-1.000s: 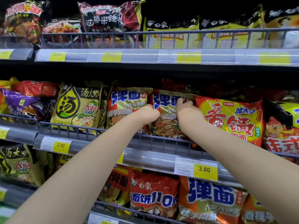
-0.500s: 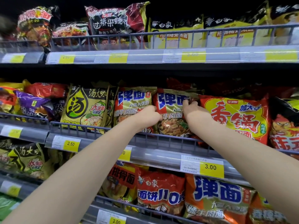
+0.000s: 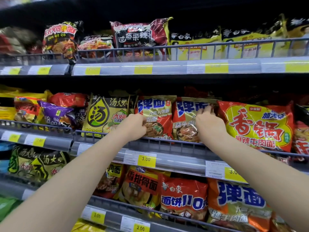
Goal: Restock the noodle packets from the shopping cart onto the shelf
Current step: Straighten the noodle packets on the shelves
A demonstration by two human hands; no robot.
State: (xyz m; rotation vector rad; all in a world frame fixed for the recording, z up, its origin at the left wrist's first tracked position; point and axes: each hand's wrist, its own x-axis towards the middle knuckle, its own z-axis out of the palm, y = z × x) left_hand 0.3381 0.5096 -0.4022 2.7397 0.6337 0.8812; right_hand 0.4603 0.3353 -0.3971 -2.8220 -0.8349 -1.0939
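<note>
Two gold-and-red noodle packets with blue characters stand side by side on the middle shelf (image 3: pixel 167 158) behind its wire rail. My left hand (image 3: pixel 134 126) has its fingers curled on the lower left edge of the left packet (image 3: pixel 157 113). Fingers of my right hand (image 3: pixel 209 123) pinch the upper right edge of the right packet (image 3: pixel 185 118), next to a large red-and-yellow packet (image 3: pixel 255 126). Both packets stand upright and touch each other. The shopping cart is out of view.
A yellow-green soup noodle packet (image 3: pixel 105 114) stands just left of my left hand. The upper shelf (image 3: pixel 167 67) and the lower shelf (image 3: pixel 117 220) are packed with more noodle packets behind wire rails. Yellow price tags (image 3: pixel 146 159) line the shelf edges.
My left hand has slid from between the two packets to the left packet's left edge. My right hand stays on the right packet's right edge. The view has shifted left.
</note>
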